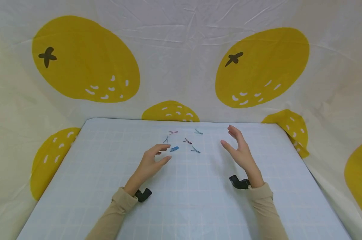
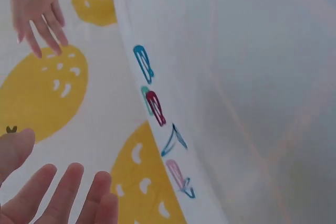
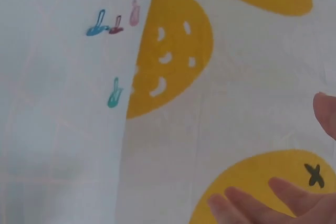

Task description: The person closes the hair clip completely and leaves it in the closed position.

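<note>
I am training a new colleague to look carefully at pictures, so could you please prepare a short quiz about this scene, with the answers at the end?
1. How many hair clips lie on the table in the head view?

2. Where is the dark red clip in the head view?
a) at the table's right edge
b) in the middle of the group of clips
c) at the table's near edge

3. True or false: in the head view, the left hand is nearer to the clips than the right hand.

Key: 1. Six. 2. b. 3. True.
</note>
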Action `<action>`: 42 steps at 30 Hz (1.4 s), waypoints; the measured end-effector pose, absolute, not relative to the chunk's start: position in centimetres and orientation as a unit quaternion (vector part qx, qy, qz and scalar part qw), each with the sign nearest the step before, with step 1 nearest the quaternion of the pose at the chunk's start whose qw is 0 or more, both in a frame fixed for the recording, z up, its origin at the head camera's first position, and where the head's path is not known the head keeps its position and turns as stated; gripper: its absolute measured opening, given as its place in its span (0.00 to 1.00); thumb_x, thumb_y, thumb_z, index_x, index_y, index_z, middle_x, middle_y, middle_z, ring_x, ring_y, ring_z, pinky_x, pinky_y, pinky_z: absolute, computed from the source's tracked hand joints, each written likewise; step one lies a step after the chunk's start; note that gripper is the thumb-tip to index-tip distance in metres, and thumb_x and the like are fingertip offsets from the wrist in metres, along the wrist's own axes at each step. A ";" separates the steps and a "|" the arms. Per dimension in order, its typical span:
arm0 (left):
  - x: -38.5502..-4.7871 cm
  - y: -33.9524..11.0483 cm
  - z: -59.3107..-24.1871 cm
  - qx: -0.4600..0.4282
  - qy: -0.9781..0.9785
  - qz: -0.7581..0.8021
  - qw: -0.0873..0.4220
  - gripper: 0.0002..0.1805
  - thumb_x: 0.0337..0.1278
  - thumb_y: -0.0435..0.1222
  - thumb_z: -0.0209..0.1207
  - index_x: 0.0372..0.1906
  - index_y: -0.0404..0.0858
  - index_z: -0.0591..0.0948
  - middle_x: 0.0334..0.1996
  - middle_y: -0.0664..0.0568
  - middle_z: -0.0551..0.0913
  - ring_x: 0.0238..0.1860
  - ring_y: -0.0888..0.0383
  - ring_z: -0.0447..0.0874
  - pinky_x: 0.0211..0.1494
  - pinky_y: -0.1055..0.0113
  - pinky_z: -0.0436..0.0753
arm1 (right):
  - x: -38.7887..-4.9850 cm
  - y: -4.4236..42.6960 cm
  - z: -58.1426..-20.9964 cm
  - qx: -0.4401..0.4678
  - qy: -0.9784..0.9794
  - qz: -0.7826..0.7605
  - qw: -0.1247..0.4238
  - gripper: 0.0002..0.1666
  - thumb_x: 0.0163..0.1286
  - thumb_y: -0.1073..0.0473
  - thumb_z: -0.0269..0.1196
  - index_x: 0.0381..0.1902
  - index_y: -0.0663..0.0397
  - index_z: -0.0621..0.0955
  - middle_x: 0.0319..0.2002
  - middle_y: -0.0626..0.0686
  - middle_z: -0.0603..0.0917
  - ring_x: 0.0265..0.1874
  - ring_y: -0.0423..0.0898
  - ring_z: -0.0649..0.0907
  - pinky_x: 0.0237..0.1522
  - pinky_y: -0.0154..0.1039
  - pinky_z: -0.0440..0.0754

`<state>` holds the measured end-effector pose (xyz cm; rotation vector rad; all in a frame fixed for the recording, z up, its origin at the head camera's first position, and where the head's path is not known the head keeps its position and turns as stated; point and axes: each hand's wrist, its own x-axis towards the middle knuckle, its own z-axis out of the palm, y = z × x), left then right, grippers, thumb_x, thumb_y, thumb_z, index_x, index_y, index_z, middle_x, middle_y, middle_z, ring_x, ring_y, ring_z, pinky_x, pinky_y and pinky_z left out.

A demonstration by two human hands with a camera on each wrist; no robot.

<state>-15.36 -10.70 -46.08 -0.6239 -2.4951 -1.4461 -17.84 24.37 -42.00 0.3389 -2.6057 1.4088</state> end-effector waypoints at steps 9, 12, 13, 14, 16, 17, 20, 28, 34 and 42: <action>-16.2 -6.7 -45.9 -0.194 -0.799 -0.568 0.034 0.19 0.65 0.32 0.63 0.59 0.41 0.79 0.54 0.53 0.82 0.53 0.54 0.81 0.58 0.54 0.79 | -19.7 22.8 -42.5 0.088 -0.826 0.554 0.059 0.38 0.73 0.54 0.61 0.74 0.55 0.60 0.70 0.60 0.66 0.70 0.57 0.67 0.68 0.62 0.61; -16.9 -5.5 -46.0 -0.184 -0.794 -0.578 0.037 0.18 0.64 0.32 0.64 0.58 0.40 0.80 0.53 0.52 0.82 0.53 0.53 0.81 0.57 0.55 0.79 | -20.2 22.2 -42.8 0.073 -0.815 0.573 0.042 0.36 0.74 0.55 0.60 0.74 0.57 0.60 0.70 0.61 0.67 0.70 0.58 0.67 0.68 0.59 0.63; -17.2 -5.1 -46.1 -0.177 -0.793 -0.581 0.036 0.18 0.64 0.32 0.64 0.57 0.39 0.80 0.53 0.52 0.83 0.53 0.53 0.81 0.57 0.56 0.79 | -20.4 22.0 -42.9 0.068 -0.813 0.577 0.036 0.36 0.75 0.55 0.60 0.74 0.57 0.60 0.70 0.62 0.67 0.70 0.58 0.67 0.68 0.58 0.63; -17.4 -4.8 -46.2 -0.171 -0.792 -0.585 0.035 0.18 0.63 0.32 0.64 0.57 0.38 0.80 0.53 0.51 0.83 0.52 0.53 0.81 0.57 0.56 0.80 | -20.5 21.9 -43.1 0.065 -0.811 0.580 0.030 0.36 0.75 0.55 0.60 0.74 0.58 0.60 0.70 0.63 0.67 0.70 0.59 0.67 0.68 0.57 0.63; -18.0 -4.1 -46.5 -0.156 -0.792 -0.589 0.030 0.17 0.63 0.32 0.64 0.57 0.37 0.80 0.52 0.51 0.83 0.52 0.53 0.81 0.56 0.57 0.80 | -20.8 21.5 -43.4 0.060 -0.802 0.594 0.021 0.36 0.75 0.57 0.60 0.74 0.60 0.60 0.70 0.64 0.67 0.69 0.60 0.67 0.68 0.57 0.64; -18.2 -3.7 -46.6 -0.146 -0.793 -0.591 0.025 0.17 0.63 0.32 0.64 0.57 0.37 0.80 0.52 0.51 0.83 0.51 0.53 0.81 0.56 0.57 0.80 | -20.9 21.4 -43.6 0.059 -0.795 0.603 0.016 0.36 0.75 0.57 0.60 0.74 0.61 0.61 0.70 0.64 0.68 0.69 0.60 0.67 0.68 0.57 0.64; -18.7 -2.7 -47.1 -0.127 -0.794 -0.594 0.009 0.17 0.63 0.31 0.63 0.57 0.35 0.80 0.52 0.51 0.83 0.51 0.53 0.81 0.56 0.58 0.80 | -21.1 20.9 -44.2 0.053 -0.777 0.628 0.004 0.35 0.74 0.58 0.61 0.73 0.60 0.62 0.69 0.63 0.69 0.68 0.58 0.69 0.68 0.55 0.65; -19.7 -1.0 -48.6 -0.117 -0.788 -0.604 0.001 0.17 0.64 0.28 0.60 0.58 0.33 0.79 0.52 0.49 0.83 0.51 0.52 0.81 0.56 0.58 0.80 | -21.3 20.0 -45.5 0.042 -0.753 0.656 -0.022 0.33 0.71 0.53 0.64 0.69 0.53 0.69 0.65 0.58 0.75 0.64 0.53 0.74 0.67 0.54 0.67; -20.1 -0.4 -49.3 -0.118 -0.775 -0.620 -0.002 0.17 0.64 0.27 0.60 0.57 0.31 0.79 0.53 0.44 0.83 0.50 0.50 0.82 0.56 0.58 0.80 | -21.4 20.2 -46.7 0.046 -0.728 0.682 -0.054 0.34 0.69 0.53 0.66 0.68 0.60 0.70 0.63 0.59 0.77 0.60 0.48 0.78 0.68 0.51 0.66; -20.4 0.2 -50.8 -0.128 -0.774 -0.619 0.028 0.16 0.59 0.26 0.61 0.53 0.31 0.82 0.49 0.43 0.83 0.46 0.49 0.83 0.51 0.60 0.82 | -21.7 20.3 -48.4 0.056 -0.714 0.692 -0.088 0.29 0.68 0.60 0.67 0.63 0.67 0.74 0.60 0.64 0.78 0.55 0.43 0.81 0.59 0.35 0.74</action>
